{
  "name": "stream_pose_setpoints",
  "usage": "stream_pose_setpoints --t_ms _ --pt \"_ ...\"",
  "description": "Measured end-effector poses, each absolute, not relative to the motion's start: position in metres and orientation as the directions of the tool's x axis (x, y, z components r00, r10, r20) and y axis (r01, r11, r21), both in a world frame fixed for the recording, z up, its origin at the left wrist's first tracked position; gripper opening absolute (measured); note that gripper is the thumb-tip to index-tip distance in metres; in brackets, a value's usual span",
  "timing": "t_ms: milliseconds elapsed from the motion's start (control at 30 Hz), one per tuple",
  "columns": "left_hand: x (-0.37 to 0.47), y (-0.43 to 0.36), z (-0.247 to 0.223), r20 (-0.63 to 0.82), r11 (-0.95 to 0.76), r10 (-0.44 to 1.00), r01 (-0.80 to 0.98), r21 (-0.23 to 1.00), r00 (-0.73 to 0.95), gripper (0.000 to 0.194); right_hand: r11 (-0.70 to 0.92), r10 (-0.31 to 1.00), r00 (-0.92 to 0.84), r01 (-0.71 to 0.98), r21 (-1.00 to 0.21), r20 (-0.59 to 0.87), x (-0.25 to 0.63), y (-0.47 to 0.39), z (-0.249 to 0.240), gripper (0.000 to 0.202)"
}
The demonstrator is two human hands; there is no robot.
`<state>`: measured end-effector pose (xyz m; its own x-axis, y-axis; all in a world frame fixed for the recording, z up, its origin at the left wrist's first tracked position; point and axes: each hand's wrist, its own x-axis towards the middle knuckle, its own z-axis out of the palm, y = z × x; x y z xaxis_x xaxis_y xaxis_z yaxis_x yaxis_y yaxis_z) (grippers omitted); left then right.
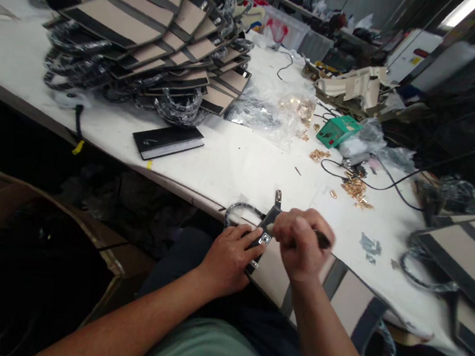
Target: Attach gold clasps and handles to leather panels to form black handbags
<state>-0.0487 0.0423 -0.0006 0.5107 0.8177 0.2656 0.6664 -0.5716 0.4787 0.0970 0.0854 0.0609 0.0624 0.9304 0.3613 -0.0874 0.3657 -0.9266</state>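
Observation:
A beige and dark panel (272,272) lies at the table's front edge, with a plastic-wrapped handle (242,206) looping from its dark end strip. My left hand (230,255) rests on that strip with its fingers spread, beside a small metal fitting (264,238). My right hand (305,239) is closed round a dark-handled tool (322,239), whose pale tip meets the strip just right of my left fingertips. Another metal fitting (278,196) sticks up at the strip's far end.
Stacked panels (142,9) with wrapped handles fill the back left; more panels (467,254) lie right. A black notebook (168,142), green box (338,131), gold-coloured parts (355,188) and cables are on the white table (247,170). An open carton (118,261) stands lower left.

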Motion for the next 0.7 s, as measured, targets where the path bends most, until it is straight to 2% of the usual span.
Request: stream_pose_setpoints --t_ms 133,300,433,533,600,633,667,700 --pt "-0.048 0.043 0.001 0.248 -0.568 0.82 0.68 0.464 0.516 0.051 0.287 0.949 0.063 0.232 -0.929 0.309 0.113 0.078 0.044 0.039" --pt "-0.046 0.042 0.005 0.25 -0.574 0.816 0.686 0.448 0.52 0.049 0.08 0.978 0.128 0.492 -0.867 0.163 0.154 0.076 0.054 0.04" --pt "-0.044 0.036 0.016 0.271 -0.577 0.816 0.696 0.427 0.51 0.056 0.031 0.991 0.068 0.729 -0.683 0.117 0.159 0.087 0.059 0.018" --pt "-0.041 0.022 0.014 0.328 -0.582 0.811 0.718 0.381 0.484 0.057 0.061 0.998 -0.041 0.884 -0.464 0.055 0.154 0.083 0.052 0.019" --pt "-0.036 0.014 -0.002 0.399 -0.625 0.767 0.723 0.293 0.502 0.052 0.091 0.996 -0.08 0.92 -0.381 0.042 0.158 0.075 0.038 0.022" --pt "-0.032 0.015 -0.014 0.444 -0.658 0.721 0.727 0.198 0.532 0.043 0.104 0.994 -0.086 0.915 -0.389 0.064 0.163 0.074 0.027 0.024" --pt "-0.03 0.018 -0.027 0.468 -0.618 0.726 0.776 0.124 0.504 0.028 0.133 0.99 -0.097 0.895 -0.426 0.105 0.169 0.075 0.013 0.025" --pt "-0.028 0.023 -0.04 0.483 -0.555 0.75 0.827 0.09 0.451 0.021 0.182 0.981 -0.124 0.86 -0.477 0.151 0.176 0.08 -0.002 0.025"
